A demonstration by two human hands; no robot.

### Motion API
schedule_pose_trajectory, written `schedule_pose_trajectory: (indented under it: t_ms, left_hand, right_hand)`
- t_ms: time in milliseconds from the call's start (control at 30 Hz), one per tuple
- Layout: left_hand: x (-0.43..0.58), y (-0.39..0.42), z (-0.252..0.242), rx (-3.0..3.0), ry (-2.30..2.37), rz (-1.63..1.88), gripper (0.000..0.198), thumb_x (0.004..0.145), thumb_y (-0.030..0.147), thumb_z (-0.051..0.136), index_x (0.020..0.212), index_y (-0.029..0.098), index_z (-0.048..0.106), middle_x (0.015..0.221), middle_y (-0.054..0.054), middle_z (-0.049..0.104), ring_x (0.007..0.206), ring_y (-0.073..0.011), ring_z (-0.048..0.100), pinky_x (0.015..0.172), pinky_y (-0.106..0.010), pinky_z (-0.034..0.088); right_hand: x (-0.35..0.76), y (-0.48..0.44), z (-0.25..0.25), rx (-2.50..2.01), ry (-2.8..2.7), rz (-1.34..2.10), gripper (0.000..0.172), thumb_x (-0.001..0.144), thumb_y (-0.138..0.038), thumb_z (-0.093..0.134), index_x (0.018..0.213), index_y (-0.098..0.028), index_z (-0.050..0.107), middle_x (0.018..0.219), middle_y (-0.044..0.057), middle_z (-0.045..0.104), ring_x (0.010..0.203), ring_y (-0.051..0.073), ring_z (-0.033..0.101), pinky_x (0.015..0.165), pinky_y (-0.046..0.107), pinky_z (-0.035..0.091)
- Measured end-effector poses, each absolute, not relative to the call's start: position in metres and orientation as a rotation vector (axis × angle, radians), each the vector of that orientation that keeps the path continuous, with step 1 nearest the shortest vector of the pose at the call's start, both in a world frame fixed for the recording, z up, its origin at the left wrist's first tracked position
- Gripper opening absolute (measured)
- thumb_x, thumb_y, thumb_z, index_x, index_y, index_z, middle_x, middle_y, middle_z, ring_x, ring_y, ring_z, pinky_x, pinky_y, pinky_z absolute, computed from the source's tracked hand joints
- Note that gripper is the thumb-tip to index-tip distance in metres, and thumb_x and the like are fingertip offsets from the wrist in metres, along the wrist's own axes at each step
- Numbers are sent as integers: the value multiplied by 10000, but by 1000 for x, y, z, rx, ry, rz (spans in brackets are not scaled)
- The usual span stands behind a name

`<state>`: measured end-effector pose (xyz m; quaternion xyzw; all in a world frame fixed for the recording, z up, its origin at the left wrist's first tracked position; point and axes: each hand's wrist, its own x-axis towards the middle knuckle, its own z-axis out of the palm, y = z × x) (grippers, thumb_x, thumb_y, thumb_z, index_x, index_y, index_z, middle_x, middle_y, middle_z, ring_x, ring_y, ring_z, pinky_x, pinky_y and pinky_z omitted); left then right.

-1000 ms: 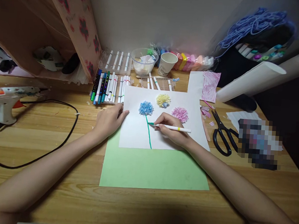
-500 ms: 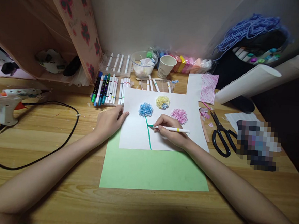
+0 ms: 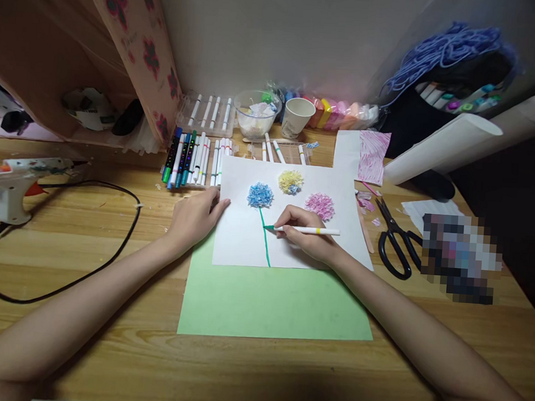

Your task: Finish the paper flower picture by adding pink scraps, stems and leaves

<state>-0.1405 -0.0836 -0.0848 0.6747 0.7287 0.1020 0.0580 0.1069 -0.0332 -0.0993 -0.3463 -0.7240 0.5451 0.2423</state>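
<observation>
My right hand (image 3: 308,233) pinches a green marker (image 3: 318,231) with a white barrel and a yellow band. Its green tip is at a green line (image 3: 266,243) drawn on the white paper (image 3: 237,241). The line runs from under a blue shredded pompom (image 3: 260,195) to the sheet's lower edge. A yellow pompom (image 3: 291,182) with a blue bit and a pink pompom (image 3: 320,206) sit to the right of the blue one. Against the sheet's left edge rests my left hand (image 3: 196,215), thumb apart from the fingers and nothing held. Green paper (image 3: 276,305) lies beneath the white sheet.
Trays of markers (image 3: 199,159), a plastic bowl (image 3: 257,117) and a paper cup (image 3: 297,118) stand behind the sheet. Scissors (image 3: 397,246) lie to the right, near rolled white paper (image 3: 445,149). At the left is a glue gun (image 3: 14,183) with its looping black cord (image 3: 127,239).
The marker tip has shifted very slightly downward along the green line. My left hand stays at the paper's edge, and the whole view has moved a touch.
</observation>
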Motion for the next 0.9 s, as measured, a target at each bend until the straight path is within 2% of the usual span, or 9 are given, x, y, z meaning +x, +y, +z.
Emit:
schedule_pose_trajectory:
  t_ms: [200, 400, 700, 900]
  left_hand:
    - [-140, -83, -84, 2039, 2213, 288, 296, 919, 453, 391, 864, 202, 538, 776, -45, 664, 696, -211, 603, 526, -278, 233]
    - [-140, -83, -84, 2036, 2227, 271, 289, 919, 448, 393, 880, 203, 542, 783, -47, 670, 704, -211, 606, 527, -278, 240]
    - [-140, -83, -84, 2030, 2219, 287, 298, 916, 456, 393, 882, 202, 544, 783, -46, 668, 696, -211, 604, 520, -273, 234]
    - [-140, -83, -83, 2025, 2209, 288, 296, 916, 455, 391, 883, 202, 541, 794, -48, 668, 713, -215, 605, 528, -272, 246]
  right_hand:
    - [106, -34, -99, -970, -1973, 1446, 44, 806, -185, 531, 808, -166, 570, 789, 24, 639, 747, 160, 608, 659, 265, 430]
    - [108, -33, -98, -925, -1998, 1486, 35, 748, -168, 539, 747, -167, 574, 710, 11, 625, 653, 147, 569, 588, 248, 401]
    - [109, -33, -97, -899, -2038, 1524, 45, 713, -172, 538, 700, -166, 581, 669, 6, 608, 615, 144, 555, 562, 246, 390]
    - [110, -34, -99, -881, -1995, 1557, 57, 735, -161, 521, 756, -171, 574, 682, 8, 623, 641, 153, 578, 583, 251, 412]
